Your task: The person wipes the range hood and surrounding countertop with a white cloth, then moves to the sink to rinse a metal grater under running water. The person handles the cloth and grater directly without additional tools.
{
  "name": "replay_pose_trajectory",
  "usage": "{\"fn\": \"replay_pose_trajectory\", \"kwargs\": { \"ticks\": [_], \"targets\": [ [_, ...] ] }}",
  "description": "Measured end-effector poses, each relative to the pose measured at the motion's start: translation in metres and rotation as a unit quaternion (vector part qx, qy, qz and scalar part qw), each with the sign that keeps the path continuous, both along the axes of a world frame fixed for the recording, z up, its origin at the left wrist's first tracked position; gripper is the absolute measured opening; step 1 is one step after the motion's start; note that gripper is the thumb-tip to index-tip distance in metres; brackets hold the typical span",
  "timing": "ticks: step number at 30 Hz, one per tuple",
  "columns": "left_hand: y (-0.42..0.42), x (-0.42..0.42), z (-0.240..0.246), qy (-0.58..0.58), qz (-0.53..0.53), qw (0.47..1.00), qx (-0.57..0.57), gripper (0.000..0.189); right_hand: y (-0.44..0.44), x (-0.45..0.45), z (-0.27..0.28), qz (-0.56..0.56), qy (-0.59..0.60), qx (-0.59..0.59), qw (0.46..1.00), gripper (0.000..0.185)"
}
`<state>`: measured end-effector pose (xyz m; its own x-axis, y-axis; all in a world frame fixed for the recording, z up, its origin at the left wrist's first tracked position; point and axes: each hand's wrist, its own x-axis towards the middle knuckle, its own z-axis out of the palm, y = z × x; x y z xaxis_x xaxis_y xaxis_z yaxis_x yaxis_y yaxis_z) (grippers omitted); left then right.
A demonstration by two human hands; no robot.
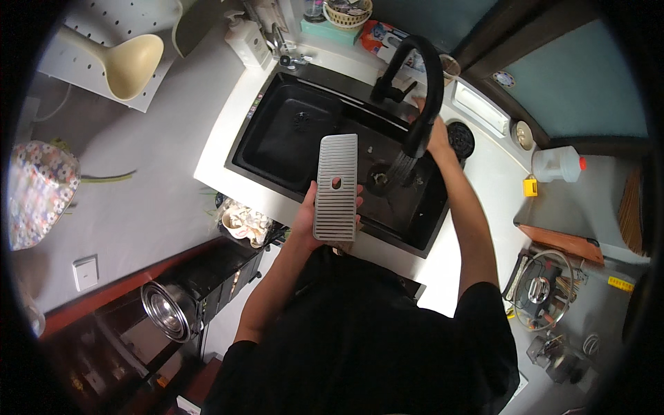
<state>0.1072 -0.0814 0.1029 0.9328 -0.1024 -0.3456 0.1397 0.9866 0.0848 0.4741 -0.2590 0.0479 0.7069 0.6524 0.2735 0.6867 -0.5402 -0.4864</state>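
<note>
My left hand (306, 217) grips a pale grey slatted drain rack (336, 207) by its lower part, with fingertips showing at its right edge. The rack has a small hole near its middle and is held over the front of a black double sink (270, 174). From the black gooseneck faucet (438, 78), a spray of water (402, 167) falls into the right basin by the drain. My right hand (423, 116) is stretched behind the faucet's spout, close to its base and lever (407, 89). The spout partly covers it, so its fingers and any grip cannot be made out.
A white pump bottle (248, 41) and a small chrome tap (280, 41) stand behind the left basin. A round black strainer (460, 140) lies right of the sink. Farther right are a clear jug (557, 164) and a glass lid (542, 290). A bag-lined bin (244, 223) hangs at the front left.
</note>
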Motion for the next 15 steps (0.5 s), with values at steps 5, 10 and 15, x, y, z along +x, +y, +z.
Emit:
{"fn": "replay_pose_trajectory", "kwargs": {
  "ticks": [5,10,15],
  "targets": [
    [-0.006,0.007,-0.016,0.016,-0.046,0.999,0.012,0.081,-0.066,-0.107,-0.016,-0.13,0.63,0.306,0.702,0.029],
    [-0.017,0.008,-0.022,0.045,-0.074,0.995,0.042,0.08,-0.062,-0.176,-0.027,-0.198,0.717,0.416,0.523,0.036],
    [-0.015,0.012,-0.029,-0.044,-0.147,0.988,0.034,0.081,-0.032,-0.16,-0.03,-0.162,0.696,0.531,0.456,0.033]
  ]
}}
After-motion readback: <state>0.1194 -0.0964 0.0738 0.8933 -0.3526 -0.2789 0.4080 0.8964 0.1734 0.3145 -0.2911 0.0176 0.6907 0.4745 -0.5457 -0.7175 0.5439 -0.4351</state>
